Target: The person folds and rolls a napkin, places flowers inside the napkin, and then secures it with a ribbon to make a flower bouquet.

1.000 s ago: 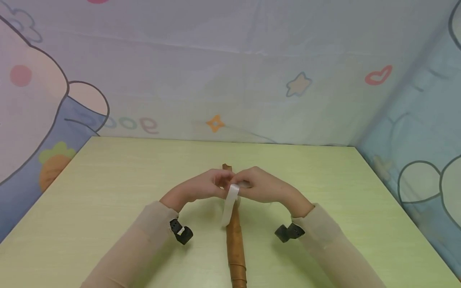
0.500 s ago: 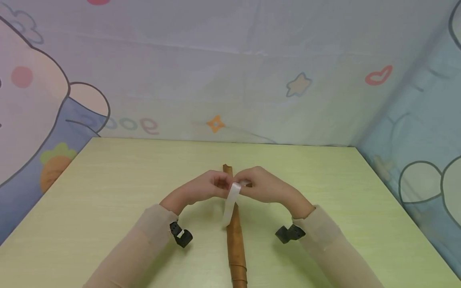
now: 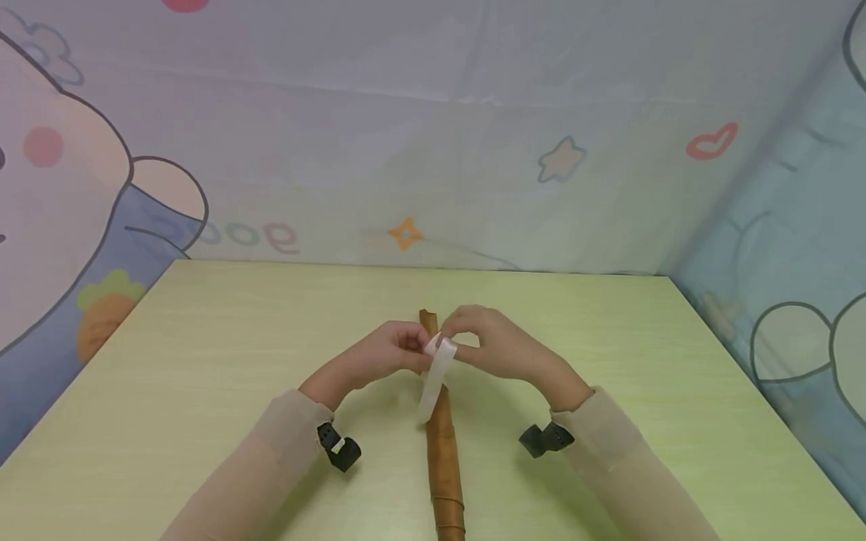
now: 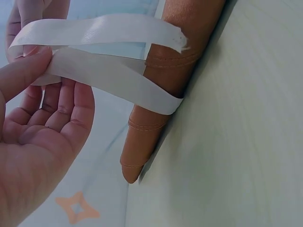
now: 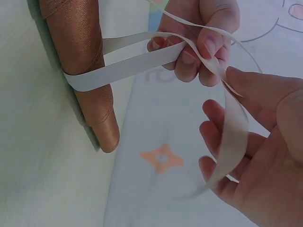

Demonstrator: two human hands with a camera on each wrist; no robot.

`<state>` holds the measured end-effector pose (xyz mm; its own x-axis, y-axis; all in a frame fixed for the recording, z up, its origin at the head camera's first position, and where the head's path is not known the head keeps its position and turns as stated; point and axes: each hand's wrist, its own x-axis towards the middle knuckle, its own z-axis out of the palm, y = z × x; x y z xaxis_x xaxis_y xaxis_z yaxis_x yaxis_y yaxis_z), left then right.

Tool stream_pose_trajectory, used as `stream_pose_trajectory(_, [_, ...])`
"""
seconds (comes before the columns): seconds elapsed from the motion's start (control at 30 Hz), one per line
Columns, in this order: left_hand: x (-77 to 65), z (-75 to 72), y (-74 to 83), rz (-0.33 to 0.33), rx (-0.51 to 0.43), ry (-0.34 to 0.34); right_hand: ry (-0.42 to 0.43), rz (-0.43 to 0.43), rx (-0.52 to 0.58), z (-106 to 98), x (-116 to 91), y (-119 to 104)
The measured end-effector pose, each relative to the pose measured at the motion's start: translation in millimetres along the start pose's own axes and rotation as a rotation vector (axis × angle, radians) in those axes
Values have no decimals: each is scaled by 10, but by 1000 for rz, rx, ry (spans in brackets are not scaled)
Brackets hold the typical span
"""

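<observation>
A long brown tapered roll (image 3: 443, 458) with stitched seams lies on the table, its narrow end pointing away from me. Around it near that end loops a white ribbon (image 5: 118, 71), both ends drawn up to my hands. My left hand (image 3: 392, 349) pinches the ribbon between thumb and fingers, just left of the roll. On the other side my right hand (image 3: 497, 347) holds the ribbon with thumb and index finger, its remaining fingers loosely bent. One loose tail (image 3: 433, 391) hangs down over the roll toward me. In the right wrist view, ribbon strands cross between the two hands.
The pale yellow-green table (image 3: 237, 315) ends at a patterned cloth backdrop (image 3: 473, 150), with another cloth side (image 3: 798, 225) on the right. Small black cameras (image 3: 341, 448) sit at both sleeve cuffs.
My right hand has risen slightly and drawn a little away from the left one, so more ribbon shows between them. The hanging tail's top has shifted right. The roll stays put.
</observation>
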<state>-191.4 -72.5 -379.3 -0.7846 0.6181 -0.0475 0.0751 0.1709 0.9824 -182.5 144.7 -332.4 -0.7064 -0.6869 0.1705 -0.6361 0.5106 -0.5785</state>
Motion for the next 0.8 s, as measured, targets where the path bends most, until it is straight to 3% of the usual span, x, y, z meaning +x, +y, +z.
stream_pose_trajectory(0.23, [-4,-6,-29,17,-44,7,37,21,-33,27,6,32])
stream_pose_trajectory(0.8, [-1,11,-87,40,-103,83,64,168,147,141,37,156])
